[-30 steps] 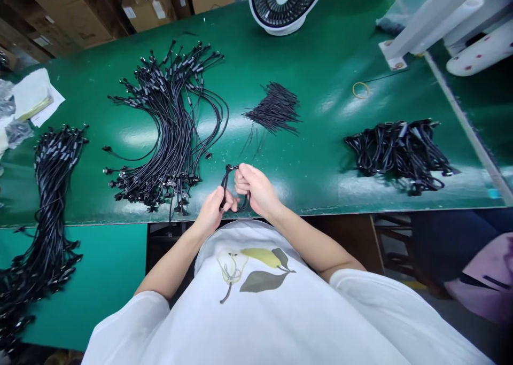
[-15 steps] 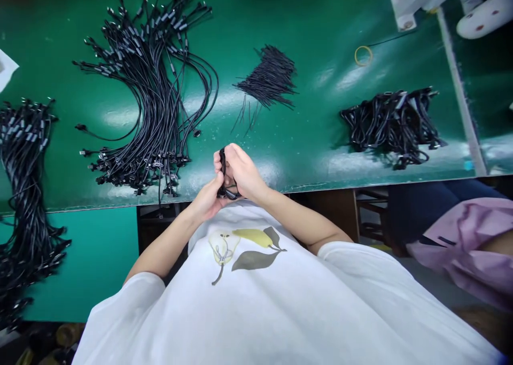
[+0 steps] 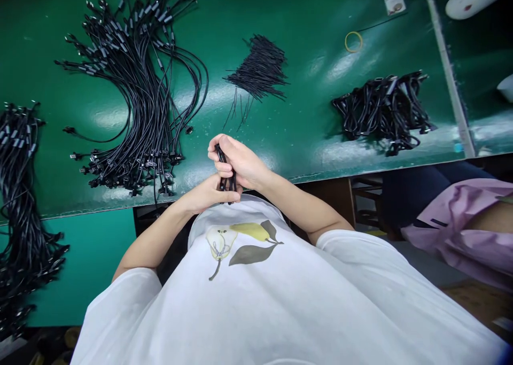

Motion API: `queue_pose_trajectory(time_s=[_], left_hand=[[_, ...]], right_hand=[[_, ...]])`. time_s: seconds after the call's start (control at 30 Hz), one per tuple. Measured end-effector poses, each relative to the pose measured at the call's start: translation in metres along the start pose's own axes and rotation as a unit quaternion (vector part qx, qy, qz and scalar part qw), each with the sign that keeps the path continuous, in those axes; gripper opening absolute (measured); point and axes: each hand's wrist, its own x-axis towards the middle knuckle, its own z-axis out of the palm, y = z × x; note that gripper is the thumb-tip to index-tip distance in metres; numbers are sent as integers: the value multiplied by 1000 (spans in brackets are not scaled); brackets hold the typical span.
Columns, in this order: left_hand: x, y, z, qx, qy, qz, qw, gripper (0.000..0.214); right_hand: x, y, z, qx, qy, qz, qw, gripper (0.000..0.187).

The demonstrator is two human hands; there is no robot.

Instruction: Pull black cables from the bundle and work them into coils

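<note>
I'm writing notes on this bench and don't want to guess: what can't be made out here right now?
Folded black cable: head view, partly hidden by the right hand and left hand.
Leftmost cable bundle: head view, cut off by the left edge.
Thin black strips: head view, too fine and overlapped to count.
White spotted object: head view, cut off by the top edge.
</note>
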Motion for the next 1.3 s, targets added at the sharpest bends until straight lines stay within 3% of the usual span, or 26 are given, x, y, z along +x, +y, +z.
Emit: queue_pose_trajectory(time_s=[0.13, 0.27, 0.5, 0.63, 0.8, 1.03, 1.17, 1.3], left_hand=[[0, -2, 4, -80, 15, -33, 996, 28], [0, -2, 8, -161, -43, -73, 983, 36], [2, -6, 12, 5, -20, -15, 1000, 15], [5, -13, 14, -54, 28, -34, 998, 12], [3, -17, 10, -69, 52, -33, 996, 16], [0, -18, 12, -9, -51, -66, 996, 8], [4, -20, 17, -21, -26, -33, 999, 8], [2, -20, 22, -29, -7, 14, 999, 27]], right_hand=[[-2, -1, -4, 8, 26, -7, 1000, 48], [-7, -7, -6, -2, -4, -16, 1000, 50], [-8, -3, -9, -24, 17, 6, 1000, 49], [-8, -1, -13, -21, 21, -33, 999, 44], [-10, -5, -13, -2, -9, 3, 1000, 42], [-14, 2, -11, -6, -48, 38, 998, 49], [-14, 0, -11, -19, -44, 24, 999, 47], [-15, -8, -8, -25, -35, 5, 999, 47]])
